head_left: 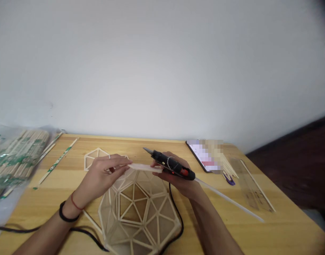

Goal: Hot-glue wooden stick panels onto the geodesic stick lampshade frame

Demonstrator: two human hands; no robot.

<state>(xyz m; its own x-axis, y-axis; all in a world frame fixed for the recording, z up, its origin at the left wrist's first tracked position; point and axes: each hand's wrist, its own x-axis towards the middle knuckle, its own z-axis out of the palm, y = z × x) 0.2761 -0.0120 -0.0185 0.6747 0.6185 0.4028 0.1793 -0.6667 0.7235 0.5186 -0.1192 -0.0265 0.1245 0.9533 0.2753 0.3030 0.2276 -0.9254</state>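
Note:
My left hand [109, 173] pinches one end of a thin pale panel [145, 168], which shows nearly edge-on. In my right hand [182, 182] is a black hot glue gun [169, 163], its nozzle pointing up and left. A long translucent glue stick [231, 200] juts from the gun's back end, and a small red light glows on its body. Fingertips of the right hand also touch the panel's right end. Below both hands stands a lattice [133, 201] of wooden sticks joined in triangles, with pale sheet covering parts of it.
Bagged chopsticks [24, 152] lie at the left, near a loose wrapped pair [57, 161]. A small stick hexagon [89, 156] rests behind my left hand. At right are a phone [202, 157], thin sticks [230, 166] and a clear ruler [247, 184]. A black cord [178, 209] curves round the lattice.

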